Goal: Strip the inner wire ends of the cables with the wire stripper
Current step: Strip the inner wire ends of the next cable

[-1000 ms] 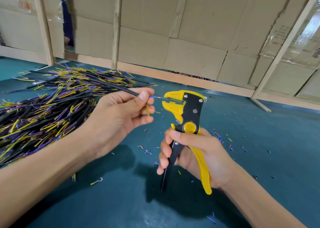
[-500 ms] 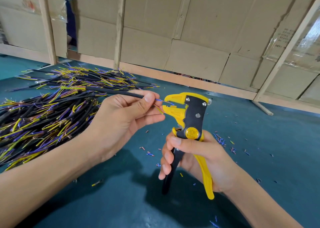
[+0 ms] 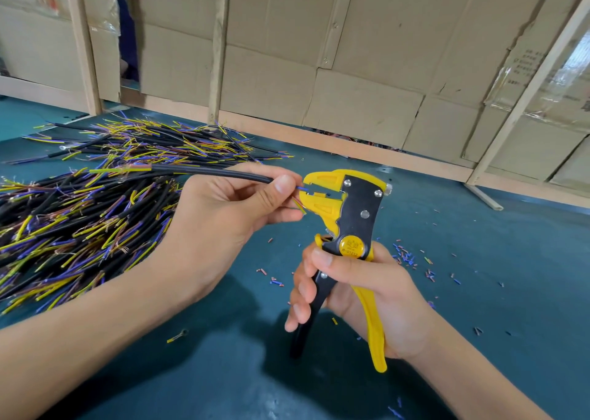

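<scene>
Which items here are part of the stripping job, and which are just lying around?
In use: wire stripper; black cable; blue inner wire; left hand; right hand; cable pile.

Lying about: insulation scraps; cardboard panels.

cable pile [image 3: 95,215] left – wire stripper [image 3: 346,228] right

teal table top [image 3: 479,292], cardboard wall [image 3: 367,52], pale wooden posts [image 3: 217,52]

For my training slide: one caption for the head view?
Left hand feeds a black cable's blue wire into the yellow wire stripper gripped by the right hand.
</scene>
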`<action>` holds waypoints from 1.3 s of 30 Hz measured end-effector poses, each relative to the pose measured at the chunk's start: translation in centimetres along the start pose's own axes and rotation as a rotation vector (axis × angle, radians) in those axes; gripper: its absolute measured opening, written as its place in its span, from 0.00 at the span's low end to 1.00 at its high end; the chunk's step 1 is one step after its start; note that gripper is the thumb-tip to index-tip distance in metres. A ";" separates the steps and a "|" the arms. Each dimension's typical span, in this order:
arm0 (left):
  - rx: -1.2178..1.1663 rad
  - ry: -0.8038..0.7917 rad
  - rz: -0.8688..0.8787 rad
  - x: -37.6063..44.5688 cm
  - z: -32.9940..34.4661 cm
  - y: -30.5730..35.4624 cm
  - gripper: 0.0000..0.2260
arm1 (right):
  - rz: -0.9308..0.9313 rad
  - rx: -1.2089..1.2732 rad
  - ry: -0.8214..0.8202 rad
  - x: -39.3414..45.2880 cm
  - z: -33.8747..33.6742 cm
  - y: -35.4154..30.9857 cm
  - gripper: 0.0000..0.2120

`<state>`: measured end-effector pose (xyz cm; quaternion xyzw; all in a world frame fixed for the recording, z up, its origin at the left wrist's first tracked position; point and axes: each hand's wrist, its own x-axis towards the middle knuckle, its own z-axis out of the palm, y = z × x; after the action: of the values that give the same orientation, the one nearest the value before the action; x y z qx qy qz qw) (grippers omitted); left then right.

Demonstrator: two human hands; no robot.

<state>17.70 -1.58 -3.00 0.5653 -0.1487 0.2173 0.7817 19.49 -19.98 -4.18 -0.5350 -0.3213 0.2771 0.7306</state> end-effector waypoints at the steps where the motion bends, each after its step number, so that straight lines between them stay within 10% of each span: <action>1: 0.006 0.002 0.007 -0.1 0.0 0.0 0.07 | -0.002 0.005 0.000 0.0 0.1 0.0 0.07; 39: -0.151 0.015 -0.176 -0.5 0.4 0.5 0.12 | -0.042 0.046 -0.044 0.1 0.6 0.5 0.07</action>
<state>17.06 -1.90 -2.69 0.5140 -0.1086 0.1400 0.8393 19.06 -19.45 -4.56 -0.5050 -0.3422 0.2806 0.7410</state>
